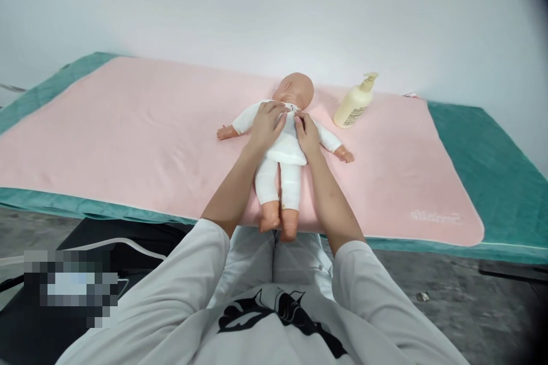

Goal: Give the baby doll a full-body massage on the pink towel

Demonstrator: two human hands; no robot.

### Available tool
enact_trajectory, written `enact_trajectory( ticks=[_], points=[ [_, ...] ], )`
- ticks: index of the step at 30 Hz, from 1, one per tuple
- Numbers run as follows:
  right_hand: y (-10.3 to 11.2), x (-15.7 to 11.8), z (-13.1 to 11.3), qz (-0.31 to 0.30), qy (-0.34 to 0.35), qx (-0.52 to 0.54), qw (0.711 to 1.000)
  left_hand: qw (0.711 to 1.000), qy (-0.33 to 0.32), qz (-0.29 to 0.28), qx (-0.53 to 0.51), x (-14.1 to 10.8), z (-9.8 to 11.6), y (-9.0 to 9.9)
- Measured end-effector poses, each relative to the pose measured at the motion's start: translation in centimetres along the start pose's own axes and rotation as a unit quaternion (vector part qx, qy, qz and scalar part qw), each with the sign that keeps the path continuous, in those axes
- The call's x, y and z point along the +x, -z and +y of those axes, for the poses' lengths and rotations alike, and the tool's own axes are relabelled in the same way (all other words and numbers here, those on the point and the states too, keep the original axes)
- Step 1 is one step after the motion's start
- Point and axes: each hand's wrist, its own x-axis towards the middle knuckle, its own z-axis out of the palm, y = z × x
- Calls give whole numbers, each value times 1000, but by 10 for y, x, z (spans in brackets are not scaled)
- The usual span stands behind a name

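Note:
A baby doll [286, 147] with a white cloth body lies face down on a pink mat [171, 131], its head towards the wall and its feet at the near edge. My left hand [267, 125] rests on the left side of its upper back, fingers spread flat near the neck. On the right side of the upper back lies my right hand [307, 132], its fingers bent and slightly apart, with nothing visible in them. Right of the doll's head stands a cream pump bottle [354, 104], tilted in the view.
Under the mat is a green cover [492, 165], showing at both ends. A pale wall [214, 5] rises behind. At the lower left are a black surface [25, 325], a white cable [124, 240] and a pixelated patch.

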Motion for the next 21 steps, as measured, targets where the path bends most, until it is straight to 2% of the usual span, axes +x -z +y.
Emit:
enact_trajectory(
  ticks=[5,9,13,16,19,21],
  points=[
    [2,-4,-3,11,1,7,1000,987,143,74,-21,-13,-20,6],
    [3,-6,-6,12,-6,17,1000,973,221,59,-31,-18,-32,9],
    [2,-3,-8,28,-30,43,998,970,242,24,-20,-20,-37,8],
    [0,3,-8,53,-55,56,995,969,244,-7,-42,-19,-41,0],
    [-2,15,-5,91,-88,61,990,969,228,-28,-88,-16,-47,-10],
    [-5,28,-2,105,-141,71,982,976,194,-33,-91,-13,-50,-16]
  ],
)
